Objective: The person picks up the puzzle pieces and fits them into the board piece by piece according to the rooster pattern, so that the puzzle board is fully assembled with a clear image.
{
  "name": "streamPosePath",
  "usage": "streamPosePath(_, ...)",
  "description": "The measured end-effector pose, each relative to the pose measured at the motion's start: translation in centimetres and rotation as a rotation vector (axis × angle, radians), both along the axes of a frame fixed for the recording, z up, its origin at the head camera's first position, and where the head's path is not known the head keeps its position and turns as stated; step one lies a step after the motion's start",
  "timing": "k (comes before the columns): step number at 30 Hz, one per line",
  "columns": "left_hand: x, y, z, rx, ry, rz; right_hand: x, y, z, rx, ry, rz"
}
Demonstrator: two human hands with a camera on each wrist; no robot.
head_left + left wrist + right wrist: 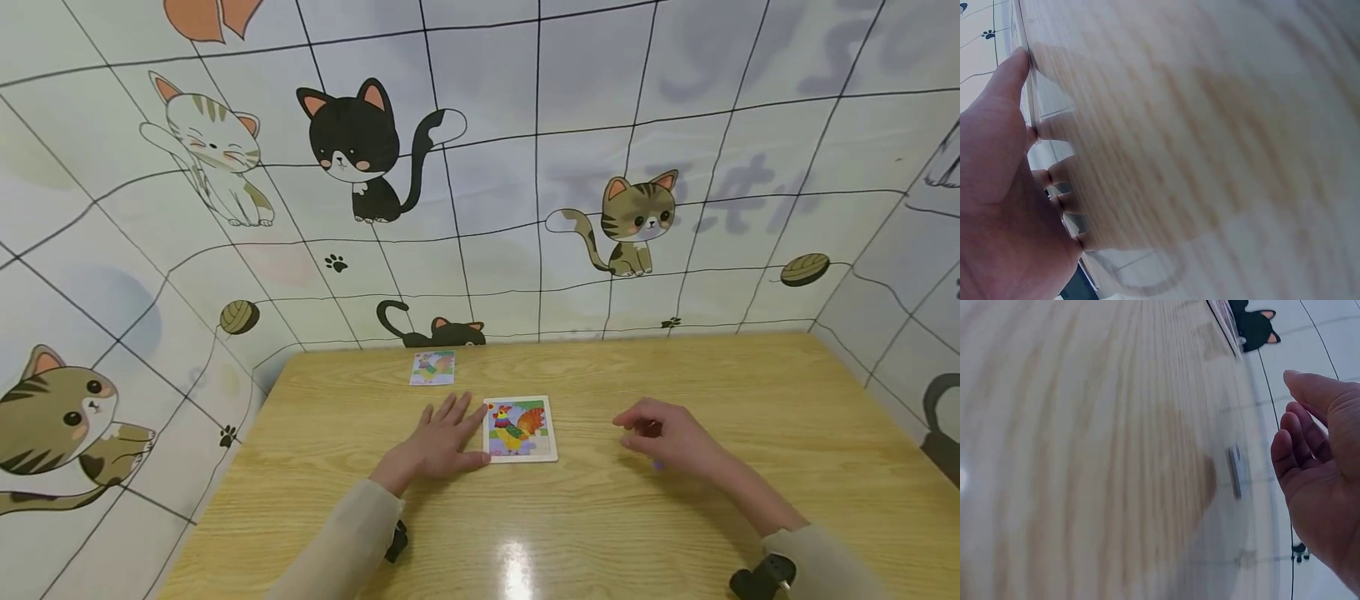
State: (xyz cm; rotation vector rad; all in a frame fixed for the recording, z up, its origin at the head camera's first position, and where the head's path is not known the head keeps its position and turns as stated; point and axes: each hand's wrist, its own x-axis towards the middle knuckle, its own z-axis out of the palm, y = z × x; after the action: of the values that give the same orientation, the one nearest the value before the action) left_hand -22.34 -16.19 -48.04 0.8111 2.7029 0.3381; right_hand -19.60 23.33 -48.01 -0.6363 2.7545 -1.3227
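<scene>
A square jigsaw puzzle of a colourful rooster in a white frame lies on the wooden table, with a pale patch in its lower right part. Spread flat, my left hand rests at the puzzle's left edge, thumb and index finger touching the frame. To the right of the puzzle, my right hand hovers over the table with loosely bent fingers and nothing between them. Under it lies a small puzzle piece, mostly hidden by the hand in the head view, where only a purple bit shows.
Behind my left hand, near the table's back edge, lies a small picture card with the same rooster design. A cloth wall printed with cats and grid lines rises behind the table and along both sides.
</scene>
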Motion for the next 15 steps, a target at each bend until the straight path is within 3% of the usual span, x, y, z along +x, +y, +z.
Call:
streamPosePath(8, 0.2, 0.1, 0.3, 0.004, -0.008, -0.003, 1.2, 3.8, -0.5, -0.004, -0.025, -0.013)
streamPosePath(15, 0.0, 0.0, 0.2, 0.008, -0.014, 0.006, 1.0, 5.7, -1.1, -0.006, -0.121, 0.101)
